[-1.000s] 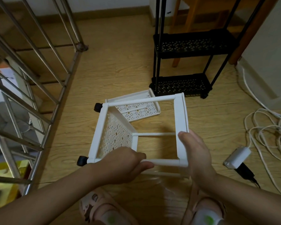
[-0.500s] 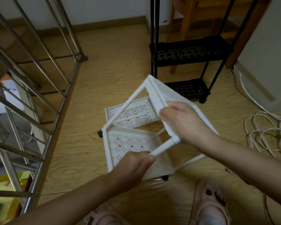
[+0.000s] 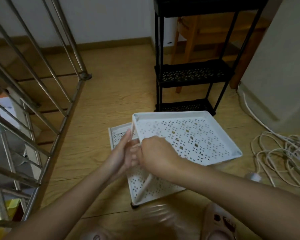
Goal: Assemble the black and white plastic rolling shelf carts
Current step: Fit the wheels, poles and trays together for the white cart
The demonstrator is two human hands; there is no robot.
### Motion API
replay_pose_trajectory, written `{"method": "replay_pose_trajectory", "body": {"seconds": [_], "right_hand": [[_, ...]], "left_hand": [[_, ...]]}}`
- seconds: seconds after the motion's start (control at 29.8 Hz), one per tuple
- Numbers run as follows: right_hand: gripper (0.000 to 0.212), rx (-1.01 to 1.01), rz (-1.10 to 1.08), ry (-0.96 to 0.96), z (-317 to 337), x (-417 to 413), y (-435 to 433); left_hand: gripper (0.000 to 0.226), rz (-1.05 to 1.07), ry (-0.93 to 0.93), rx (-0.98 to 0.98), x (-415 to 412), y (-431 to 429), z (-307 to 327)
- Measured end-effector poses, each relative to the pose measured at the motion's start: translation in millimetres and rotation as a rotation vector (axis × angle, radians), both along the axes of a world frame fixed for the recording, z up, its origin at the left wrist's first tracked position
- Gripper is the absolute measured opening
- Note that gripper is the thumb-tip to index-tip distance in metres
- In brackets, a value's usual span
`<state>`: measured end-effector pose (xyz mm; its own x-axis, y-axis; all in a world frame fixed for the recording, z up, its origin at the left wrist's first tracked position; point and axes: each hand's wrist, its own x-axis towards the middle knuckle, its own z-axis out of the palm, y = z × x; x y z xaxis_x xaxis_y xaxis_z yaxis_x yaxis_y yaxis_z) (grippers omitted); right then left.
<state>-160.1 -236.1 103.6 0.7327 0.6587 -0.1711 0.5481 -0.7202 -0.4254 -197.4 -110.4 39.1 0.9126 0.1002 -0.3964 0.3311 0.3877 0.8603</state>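
The right hand (image 3: pixel 156 153) curled round the near corner of the white perforated plastic two-tier cart (image 3: pixel 185 135). The left hand (image 3: pixel 121 153) lay against its post, its grip too blurred to tell. Behind the cart lay a loose white perforated tray (image 3: pixel 117 134), and beyond that stood the black three-tier plastic cart (image 3: pixel 192 75).

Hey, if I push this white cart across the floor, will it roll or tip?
Probably light: the white cart is thin perforated plastic. It may wobble, since only slim poles hold it together. One small black wheel shows under a corner, so it would likely roll on the wood floor.
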Motion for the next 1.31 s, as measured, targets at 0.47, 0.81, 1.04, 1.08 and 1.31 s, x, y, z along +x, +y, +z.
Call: {"method": "replay_pose_trajectory", "body": {"seconds": [0.47,0.81,1.04,1.08,1.31], "right_hand": [[0.036,0.195,-0.087,0.039,-5,129,-28],[0.044,0.288,-0.317,0.182,-96,224,-58],[0.030,-0.036,-0.311,0.353,-222,262,-56],[0.043,-0.096,-0.286,0.386,-238,266,-56],[0.077,-0.344,-0.127,0.406,-298,269,-34]], "left_hand": [[0.032,-0.601,0.710,0.671,-10,111,25],[0.025,-0.379,0.498,1.280,107,139,53],[0.045,-0.732,0.378,1.516,223,144,-65],[0.055,-0.806,0.410,1.537,235,145,-84],[0.099,-0.898,0.451,1.589,268,150,-165]]}}
